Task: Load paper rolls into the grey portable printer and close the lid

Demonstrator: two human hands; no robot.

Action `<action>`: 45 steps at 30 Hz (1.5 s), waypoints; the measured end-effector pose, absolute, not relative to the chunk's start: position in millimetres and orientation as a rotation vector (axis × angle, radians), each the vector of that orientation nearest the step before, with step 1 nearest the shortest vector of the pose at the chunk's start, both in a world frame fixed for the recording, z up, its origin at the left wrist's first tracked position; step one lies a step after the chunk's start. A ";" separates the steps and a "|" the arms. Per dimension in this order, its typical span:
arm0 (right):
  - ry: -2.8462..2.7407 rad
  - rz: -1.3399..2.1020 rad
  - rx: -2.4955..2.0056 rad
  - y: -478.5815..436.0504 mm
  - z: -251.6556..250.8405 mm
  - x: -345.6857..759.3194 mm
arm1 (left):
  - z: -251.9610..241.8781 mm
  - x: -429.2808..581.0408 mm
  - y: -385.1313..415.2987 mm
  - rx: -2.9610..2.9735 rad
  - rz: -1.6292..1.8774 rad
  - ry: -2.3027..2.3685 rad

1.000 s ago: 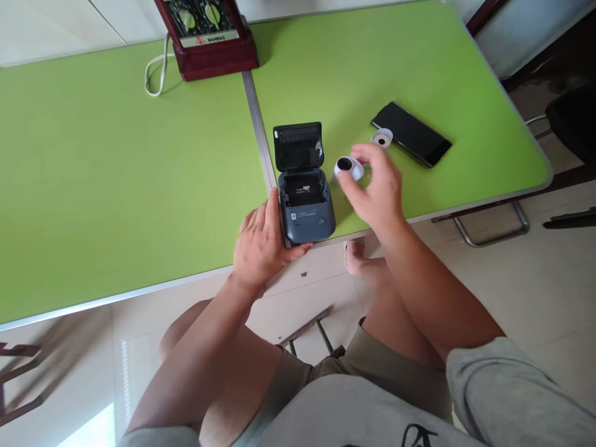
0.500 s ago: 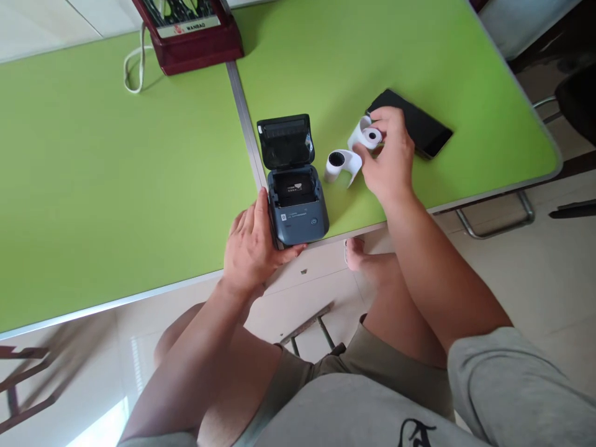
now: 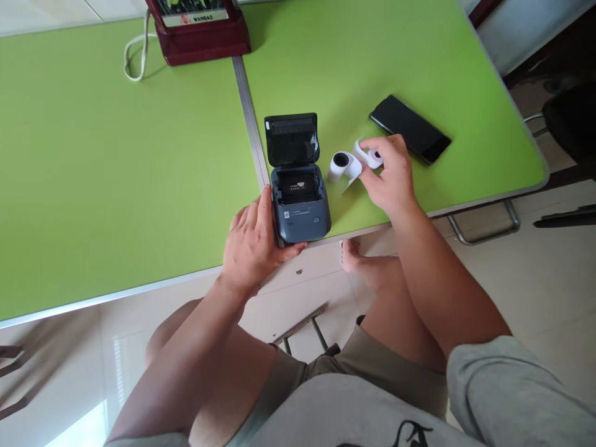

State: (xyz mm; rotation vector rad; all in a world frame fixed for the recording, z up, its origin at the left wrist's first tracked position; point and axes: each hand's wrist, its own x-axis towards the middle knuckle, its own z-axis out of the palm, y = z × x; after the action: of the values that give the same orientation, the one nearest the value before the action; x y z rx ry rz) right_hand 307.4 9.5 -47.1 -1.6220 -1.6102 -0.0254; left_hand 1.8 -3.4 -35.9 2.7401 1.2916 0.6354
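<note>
A dark blue-grey label printer (image 3: 302, 223) stands at the front edge of the green table, its black lid (image 3: 292, 139) swung up and its inner compartment in view. My left hand (image 3: 249, 248) grips the printer's lower left corner, fingers along the side and thumb across the front. Between the thumb and fingers of my right hand (image 3: 391, 177) is a white paper roll (image 3: 370, 156), partly covered by the fingers. Just left of it another white roll (image 3: 335, 170) with a dark core stands on the table, a loose end of paper curling toward my right hand.
Behind my right hand lies a black smartphone (image 3: 412, 129). A dark red framed stand (image 3: 205, 43) with a white cord (image 3: 128, 61) sits at the back. A metal strip (image 3: 249, 115) crosses the green tabletop (image 3: 139, 167) left of the printer.
My right hand has come down toward me with the roll, away from the phone, and the roll has turned. My left hand stays on the printer. The view has shifted slightly.
</note>
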 end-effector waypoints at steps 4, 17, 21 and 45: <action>-1.607 0.052 -1.449 9.8 -57.2 313.6 | -37.7 1.6 -2.8 2.705 0.618 1.307; -1.520 -0.044 -1.725 10.3 -59.0 318.5 | -37.8 3.0 -4.1 2.766 0.643 1.292; -1.489 0.086 -1.551 12.4 -65.0 322.1 | -38.6 3.2 -4.0 2.777 0.648 1.291; -2.017 0.270 -1.432 -1.9 46.8 218.7 | -32.2 4.2 -3.8 2.649 0.571 1.273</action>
State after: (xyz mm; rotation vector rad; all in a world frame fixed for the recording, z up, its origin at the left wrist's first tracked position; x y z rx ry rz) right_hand 218.7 -1.9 46.8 -1.4320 -2.0168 0.2697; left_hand 4.2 -3.8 -32.2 2.6489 1.2729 0.5708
